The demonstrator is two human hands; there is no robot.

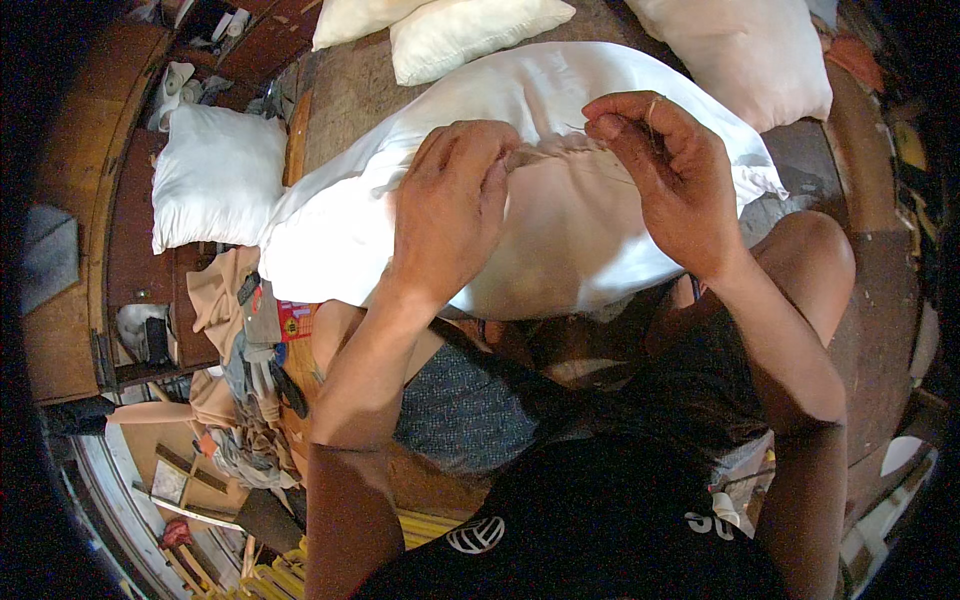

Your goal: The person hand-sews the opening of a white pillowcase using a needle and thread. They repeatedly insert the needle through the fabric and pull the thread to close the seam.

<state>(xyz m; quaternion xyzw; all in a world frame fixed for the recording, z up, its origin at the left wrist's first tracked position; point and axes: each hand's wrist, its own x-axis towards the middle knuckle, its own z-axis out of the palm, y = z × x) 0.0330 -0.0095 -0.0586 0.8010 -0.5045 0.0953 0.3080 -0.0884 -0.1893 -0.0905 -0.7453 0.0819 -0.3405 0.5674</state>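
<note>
Across my lap lies a large stuffed white pillow (570, 240), with a gathered seam running along its upper middle. My left hand (450, 205) is closed at that seam, thumb and fingers pinching the white fabric. To its right, my right hand (675, 175) is raised just over the pillow in a pinch. From its fingertips sticks a thin sewing needle (577, 129), small and hard to make out. A fine thread (612, 172) seems to run between the seam and this hand. The curled fingers hide part of the needle.
Stuffed white pillows lie around: one at the left (220, 178), one at the far middle (470, 35), another at the far right (745, 60). Crumpled cloths (240, 400) heap beside my left arm. Wooden shelving (140, 230) stands at the left.
</note>
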